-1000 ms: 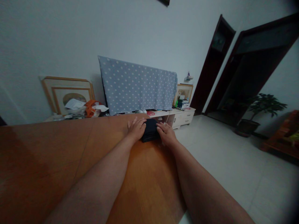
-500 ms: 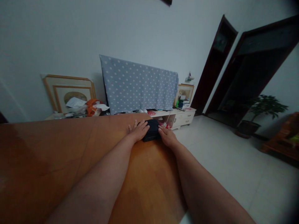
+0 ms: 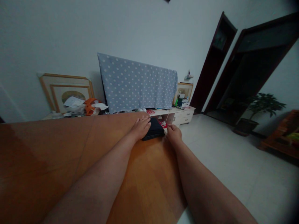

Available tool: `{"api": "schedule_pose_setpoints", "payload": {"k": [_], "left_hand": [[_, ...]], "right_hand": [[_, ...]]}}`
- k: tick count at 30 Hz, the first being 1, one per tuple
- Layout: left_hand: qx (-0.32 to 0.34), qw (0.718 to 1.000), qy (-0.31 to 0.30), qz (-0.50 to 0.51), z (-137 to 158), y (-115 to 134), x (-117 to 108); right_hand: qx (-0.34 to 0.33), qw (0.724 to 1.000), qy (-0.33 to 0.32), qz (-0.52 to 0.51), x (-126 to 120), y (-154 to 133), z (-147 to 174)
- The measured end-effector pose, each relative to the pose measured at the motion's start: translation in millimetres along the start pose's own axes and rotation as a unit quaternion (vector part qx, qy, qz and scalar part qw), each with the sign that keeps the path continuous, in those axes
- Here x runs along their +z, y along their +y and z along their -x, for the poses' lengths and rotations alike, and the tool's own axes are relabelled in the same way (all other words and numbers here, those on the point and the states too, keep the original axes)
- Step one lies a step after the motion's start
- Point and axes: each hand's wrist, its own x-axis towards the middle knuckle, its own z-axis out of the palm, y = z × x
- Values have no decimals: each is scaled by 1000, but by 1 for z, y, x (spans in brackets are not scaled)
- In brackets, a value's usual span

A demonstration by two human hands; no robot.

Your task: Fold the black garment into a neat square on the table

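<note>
Wooden table point(image 3: 58, 155), left hand point(image 3: 140, 128) flat on folded dark cloth point(image 3: 154, 129) (right hand point(image 3: 174, 134) curled beside it).

R hand point(image 3: 174, 133) sliding off dark folded cloth point(image 3: 154, 130) to its right edge, fingers curling; L hand point(image 3: 141, 127) shifting onto it.

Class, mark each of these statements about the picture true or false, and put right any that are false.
1. The left hand lies flat on the dark folded cloth. True.
2. The right hand lies spread on top of that cloth. False: it is curled beside the cloth's right edge.
3. The cloth lies on the white floor. False: it lies on the wooden table, near the far edge.
4. A dotted blue-grey cover hangs behind the table. True.
5. A potted plant stands at the right. True.
</note>
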Motion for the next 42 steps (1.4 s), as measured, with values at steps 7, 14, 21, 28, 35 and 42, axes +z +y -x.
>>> {"api": "schedule_pose_setpoints", "payload": {"k": [7, 14, 21, 28, 35, 42], "left_hand": [[-51, 994, -82, -59, 5, -2, 8], [-66, 991, -95, -71, 7, 6, 5], [-79, 987, -110, -84, 11, 20, -1], [-85, 986, -113, -84, 11, 28, -5], [-88, 990, -93, -66, 10, 28, -3], [-82, 994, -60, -31, 8, 20, 2]], "right_hand": [[8, 1000, -2, -2, 1, -3, -2], [12, 999, -41, 18, 0, -8, 1], [0, 995, -94, 44, 0, -9, 2], [-138, 987, -34, 77, -1, -25, 11], [-142, 973, -121, 139, 1, -24, 20], [-136, 980, -102, 103, 3, -22, 17]]}}
